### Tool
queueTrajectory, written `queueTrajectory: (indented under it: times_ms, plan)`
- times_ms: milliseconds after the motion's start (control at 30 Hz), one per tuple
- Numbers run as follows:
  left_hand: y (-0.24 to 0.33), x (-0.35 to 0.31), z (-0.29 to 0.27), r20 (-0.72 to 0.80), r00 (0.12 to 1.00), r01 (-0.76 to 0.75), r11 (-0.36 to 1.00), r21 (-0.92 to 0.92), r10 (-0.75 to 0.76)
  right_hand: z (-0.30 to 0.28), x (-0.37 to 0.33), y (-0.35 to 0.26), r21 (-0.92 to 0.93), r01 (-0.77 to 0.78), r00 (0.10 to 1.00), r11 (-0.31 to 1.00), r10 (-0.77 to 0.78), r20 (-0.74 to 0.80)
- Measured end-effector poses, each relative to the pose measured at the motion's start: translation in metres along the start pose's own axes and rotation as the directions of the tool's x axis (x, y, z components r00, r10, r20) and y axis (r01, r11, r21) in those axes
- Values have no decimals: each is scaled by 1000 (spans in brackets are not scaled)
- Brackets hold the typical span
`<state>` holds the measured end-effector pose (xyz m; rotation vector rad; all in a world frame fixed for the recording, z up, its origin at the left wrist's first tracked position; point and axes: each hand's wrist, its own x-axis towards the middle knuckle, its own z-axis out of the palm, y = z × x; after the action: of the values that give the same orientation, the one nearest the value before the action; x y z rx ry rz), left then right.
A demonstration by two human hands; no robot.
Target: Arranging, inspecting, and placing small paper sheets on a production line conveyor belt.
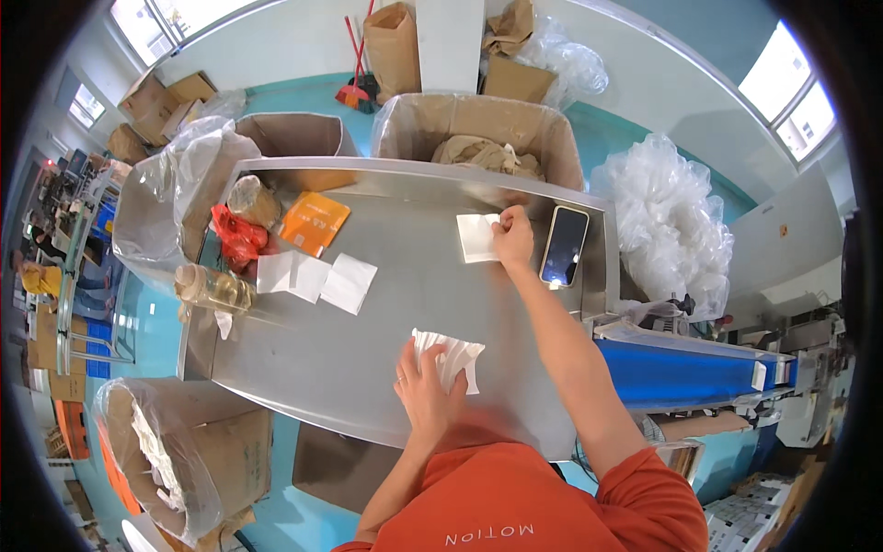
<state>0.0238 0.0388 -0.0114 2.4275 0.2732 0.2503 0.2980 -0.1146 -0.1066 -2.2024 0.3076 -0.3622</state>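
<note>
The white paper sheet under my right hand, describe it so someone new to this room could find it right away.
Start at the long steel table and go to its far edge, beside the black smartphone. There the right hand presses on a single flat white paper sheet. Unlike the fanned stack of white sheets under the left hand, it lies alone and flat.

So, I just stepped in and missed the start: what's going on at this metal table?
A person in an orange top stands at a steel table. Their left hand rests on a stack of white packets at the near edge, while the right hand reaches out and grips a single white packet near the far rim, beside a phone. More white packets, an orange pouch and a clear bottle lie to the left. Lined cardboard boxes surround the table.
</note>
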Motion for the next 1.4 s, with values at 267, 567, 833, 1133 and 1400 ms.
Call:
queueTrajectory:
  times_ms: [267, 567, 833, 1133, 1400]
  plan:
    - [-3, -1, 2, -12, 1000, 0, 1000, 13, 0, -4, -13, -18, -123, 129, 991, 984, -134, -31]
    - [3, -8, -1, 6, 1000, 15, 1000, -17, -15, -11, -22, -14, -353, 211, 977, 912, -189, 97]
    - [-3, 11, -5, -28, 999, 22, 996, -89, -25, -116, -57, -85, 669, -110, 930, 735, -162, 330]
    - [41, 6, 23, 158, 972, -153, 978, -144, 175, -266, -175, -22, 267, -151, 543, 952, -146, 827]
    - [82, -41, 50, 276, 920, -252, 959, -128, 278, -258, -214, 34, 236, -125, 875, 964, -5, 485]
